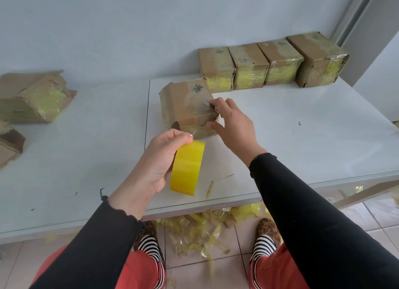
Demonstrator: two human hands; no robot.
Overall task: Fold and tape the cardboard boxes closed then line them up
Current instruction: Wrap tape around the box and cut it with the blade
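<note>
A brown cardboard box (185, 103) stands on the white table (302, 133), its flaps folded shut and clear yellowish tape across its front. My right hand (234, 124) holds the box's right corner, fingers on the top and thumb on the front face; something small and pale shows at the fingertips. My left hand (159, 161) grips a yellow tape roll (187, 168) just in front of the box, and a short strip of tape runs from the roll up to the box. Several taped boxes (250, 66) stand side by side in a row at the back right.
Opened, worn boxes (36, 96) lie at the far left of the table, another (9, 148) at the left edge. Tape scraps (210, 188) lie near the front edge. Crumpled yellow tape (200, 230) litters the tiled floor by my feet.
</note>
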